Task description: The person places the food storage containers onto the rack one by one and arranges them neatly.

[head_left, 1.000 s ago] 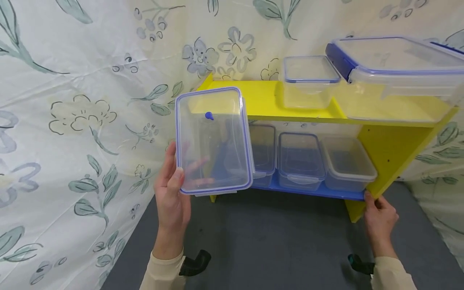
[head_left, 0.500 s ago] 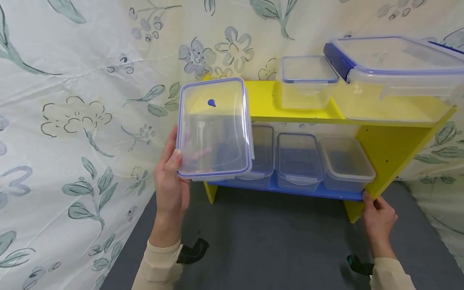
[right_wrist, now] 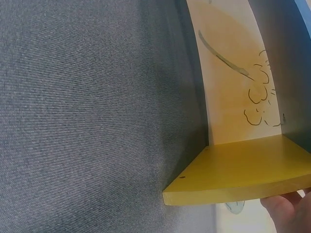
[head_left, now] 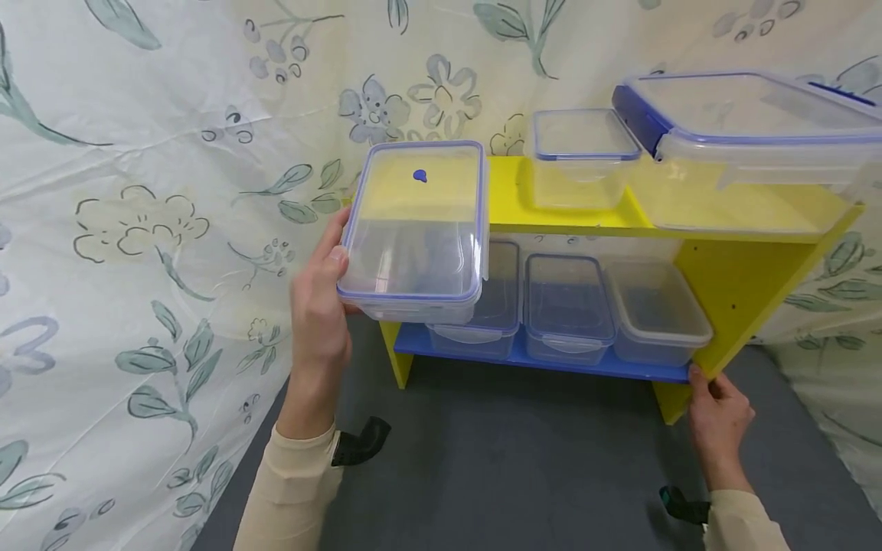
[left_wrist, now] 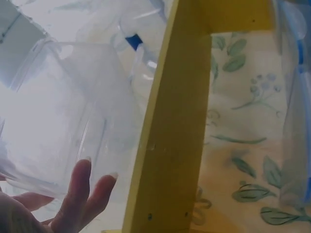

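My left hand (head_left: 320,298) grips a clear lidded food container (head_left: 413,237) by its left side, thumb near the lid's edge. A blue rim and a small blue valve mark its lid. In the head view it overlaps the left end of the yellow upper shelf (head_left: 506,191). From below, the left wrist view has the fingers (left_wrist: 77,194) against the container's underside, beside the yellow shelf panel (left_wrist: 167,126). At the unit's lower right corner my right hand (head_left: 720,421) holds the edge where the blue lower shelf (head_left: 592,366) meets the yellow side panel (head_left: 751,283).
On the top shelf stand a small clear container (head_left: 586,157) and a large one (head_left: 751,145) with blue clips. Several containers, among them a middle one (head_left: 570,306) and a frosted one (head_left: 658,306), line the lower shelf. Floral cloth (head_left: 151,184) hangs behind the dark grey surface (head_left: 510,451).
My left hand has raised the container and tilted it flatter, moving it slightly right toward the top shelf. The right hand keeps its place at the corner.
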Motion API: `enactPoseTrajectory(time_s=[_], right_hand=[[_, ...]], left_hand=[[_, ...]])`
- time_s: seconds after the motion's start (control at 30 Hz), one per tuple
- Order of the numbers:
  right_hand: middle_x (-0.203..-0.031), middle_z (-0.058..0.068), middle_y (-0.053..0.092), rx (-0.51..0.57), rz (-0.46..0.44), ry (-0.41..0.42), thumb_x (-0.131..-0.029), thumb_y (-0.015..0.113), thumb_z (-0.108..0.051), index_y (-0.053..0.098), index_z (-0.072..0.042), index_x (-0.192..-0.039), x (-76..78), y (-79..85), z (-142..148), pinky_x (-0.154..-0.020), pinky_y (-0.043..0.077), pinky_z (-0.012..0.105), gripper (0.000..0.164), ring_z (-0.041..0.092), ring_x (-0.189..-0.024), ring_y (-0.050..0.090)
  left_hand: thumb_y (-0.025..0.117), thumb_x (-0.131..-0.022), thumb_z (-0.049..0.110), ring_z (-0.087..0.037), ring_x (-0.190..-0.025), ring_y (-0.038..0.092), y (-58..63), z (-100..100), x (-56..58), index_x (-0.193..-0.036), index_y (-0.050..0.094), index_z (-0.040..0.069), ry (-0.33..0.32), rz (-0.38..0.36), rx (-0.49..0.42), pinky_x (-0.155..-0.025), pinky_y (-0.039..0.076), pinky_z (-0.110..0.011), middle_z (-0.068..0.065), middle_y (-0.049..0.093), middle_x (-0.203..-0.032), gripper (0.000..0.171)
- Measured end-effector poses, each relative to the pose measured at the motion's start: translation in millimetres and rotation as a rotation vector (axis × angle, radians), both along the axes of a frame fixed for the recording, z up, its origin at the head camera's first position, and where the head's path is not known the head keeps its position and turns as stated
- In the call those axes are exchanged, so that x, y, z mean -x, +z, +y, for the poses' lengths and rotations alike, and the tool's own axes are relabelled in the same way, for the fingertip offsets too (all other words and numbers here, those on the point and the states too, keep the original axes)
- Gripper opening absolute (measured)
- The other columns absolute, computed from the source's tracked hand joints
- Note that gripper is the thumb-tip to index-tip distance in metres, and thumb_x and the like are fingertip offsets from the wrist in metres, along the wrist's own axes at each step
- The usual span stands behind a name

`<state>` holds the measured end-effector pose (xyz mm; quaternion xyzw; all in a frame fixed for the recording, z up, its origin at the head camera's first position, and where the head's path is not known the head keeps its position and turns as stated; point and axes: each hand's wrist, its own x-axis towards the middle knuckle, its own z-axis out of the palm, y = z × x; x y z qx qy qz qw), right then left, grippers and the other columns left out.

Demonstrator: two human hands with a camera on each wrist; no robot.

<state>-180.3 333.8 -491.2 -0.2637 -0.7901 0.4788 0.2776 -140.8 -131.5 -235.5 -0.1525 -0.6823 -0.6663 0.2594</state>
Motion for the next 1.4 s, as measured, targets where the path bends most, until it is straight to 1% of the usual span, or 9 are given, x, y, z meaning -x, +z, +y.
enactPoseTrajectory(time_s=[0.27, 0.63, 0.8, 0.97, 1.13, 1.2, 1.27, 1.33, 1.4], right_hand=[[-0.062, -0.033, 0.049, 0.015, -0.032, 0.012, -0.094, 0.059, -0.046, 0.071, -0.009, -0.110, 0.3, -0.8, -2.0, -0.051, 0.036, 0.014, 0.043, -0.004, -0.063, 0.047], [-0.057, -0.031, 0.048, -0.007, 0.047, 0.001, -0.093, 0.061, -0.042, 0.071, -0.009, -0.097, 3.1, 0.3, -1.9, -0.050, 0.035, 0.013, 0.034, -0.003, -0.058, 0.045], [-0.056, -0.030, 0.047, -0.010, 0.014, 0.003, -0.093, 0.060, -0.043, 0.069, -0.008, -0.097, -0.3, -0.4, -0.1, -0.050, 0.034, 0.015, 0.037, -0.003, -0.058, 0.044], [-0.062, -0.033, 0.048, -0.004, -0.029, 0.004, -0.094, 0.058, -0.046, 0.070, -0.008, -0.107, -1.7, -0.1, -1.7, -0.052, 0.035, 0.014, 0.042, -0.004, -0.062, 0.046], [-0.060, -0.033, 0.048, -0.012, -0.014, -0.004, -0.094, 0.058, -0.045, 0.070, -0.007, -0.104, -1.3, -0.4, -1.0, -0.051, 0.035, 0.014, 0.041, -0.004, -0.061, 0.046], [-0.059, -0.031, 0.048, -0.007, -0.023, -0.003, -0.094, 0.058, -0.045, 0.070, -0.008, -0.102, -1.7, -0.8, -0.1, -0.051, 0.035, 0.016, 0.040, -0.002, -0.061, 0.045], [-0.059, -0.029, 0.048, 0.007, -0.039, -0.003, -0.094, 0.058, -0.047, 0.069, -0.010, -0.100, -1.3, -1.6, 0.0, -0.051, 0.035, 0.017, 0.039, -0.001, -0.062, 0.045], [-0.059, -0.026, 0.049, 0.017, -0.046, 0.001, -0.093, 0.058, -0.048, 0.069, -0.012, -0.098, -0.7, -2.9, -0.4, -0.051, 0.035, 0.018, 0.038, 0.000, -0.062, 0.045], [-0.058, -0.027, 0.049, 0.017, -0.041, 0.000, -0.093, 0.058, -0.048, 0.069, -0.013, -0.096, 0.4, -4.0, -1.1, -0.051, 0.035, 0.018, 0.037, -0.001, -0.062, 0.045]], left_hand=[[0.034, -0.097, 0.029, -0.025, -0.077, 0.067, 16.6, -7.1, 11.4, -0.137, 0.056, 0.030, 0.040, -0.048, 0.080, -0.049, 0.054, -0.032, -0.012, 0.065, -0.106, 0.045], [0.031, -0.098, 0.036, -0.027, -0.059, 0.069, 45.8, -8.7, 33.5, -0.133, 0.058, 0.033, 0.095, -0.191, 0.176, -0.045, 0.052, -0.033, -0.015, 0.065, -0.102, 0.044], [0.034, -0.098, 0.036, -0.028, -0.064, 0.070, 52.2, -3.2, 43.9, -0.130, 0.061, 0.033, 0.102, -0.226, 0.174, -0.047, 0.054, -0.035, -0.013, 0.065, -0.106, 0.042], [0.035, -0.098, 0.036, -0.030, -0.063, 0.068, 56.4, 0.9, 49.0, -0.128, 0.063, 0.034, 0.129, -0.246, 0.218, -0.050, 0.055, -0.039, -0.013, 0.064, -0.106, 0.041], [0.035, -0.099, 0.041, -0.029, -0.064, 0.068, 62.3, 4.6, 54.8, -0.132, 0.060, 0.034, 0.152, -0.275, 0.296, -0.052, 0.056, -0.038, -0.011, 0.065, -0.102, 0.042], [0.034, -0.100, 0.047, -0.029, -0.064, 0.069, 64.3, 6.7, 57.0, -0.133, 0.060, 0.032, 0.203, -0.268, 0.367, -0.052, 0.056, -0.036, -0.010, 0.067, -0.102, 0.044], [0.030, -0.100, 0.053, -0.026, -0.062, 0.067, 63.5, 8.4, 58.6, -0.124, 0.066, 0.025, 0.307, -0.220, 0.466, -0.053, 0.053, -0.030, -0.009, 0.068, -0.095, 0.051], [0.028, -0.100, 0.055, -0.024, -0.067, 0.069, 60.0, 9.7, 59.5, -0.111, 0.069, 0.020, 0.442, -0.109, 0.534, -0.056, 0.048, -0.028, -0.008, 0.069, -0.091, 0.055], [0.031, -0.100, 0.052, -0.021, -0.082, 0.070, 53.9, 10.8, 59.5, -0.110, 0.069, 0.018, 0.532, 0.049, 0.556, -0.066, 0.049, -0.028, -0.007, 0.072, -0.099, 0.052]])
